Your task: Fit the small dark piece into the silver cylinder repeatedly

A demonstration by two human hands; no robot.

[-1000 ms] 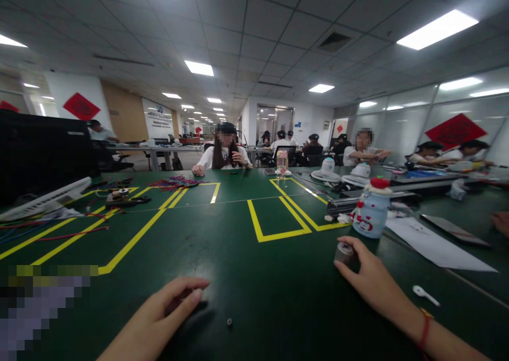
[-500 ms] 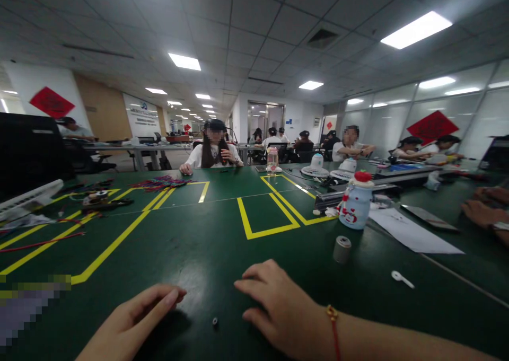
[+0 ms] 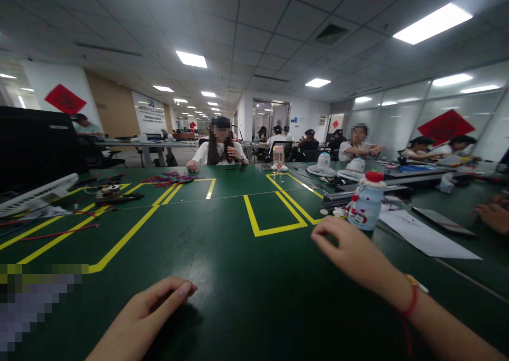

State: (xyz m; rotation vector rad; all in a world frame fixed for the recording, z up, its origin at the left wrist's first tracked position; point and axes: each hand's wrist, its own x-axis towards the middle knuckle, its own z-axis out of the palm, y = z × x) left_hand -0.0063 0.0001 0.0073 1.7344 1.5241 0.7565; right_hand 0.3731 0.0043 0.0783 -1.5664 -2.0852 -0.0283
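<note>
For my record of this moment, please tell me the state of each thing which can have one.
Left hand: half-curled, grip unclear
Right hand: bent at wrist, grip hidden
Blue bottle: upright, red top on
Pinkish bottle: upright
Paper: lying flat
Wires: loosely heaped
Ceiling lights: lit

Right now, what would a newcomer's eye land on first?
Probably the pale blue bottle with the red top, standing on the right part of the green table, just beyond the right hand. Next, the yellow tape lines marking the tabletop at left and centre. Then the large red diamond sign in the background at right.
</note>
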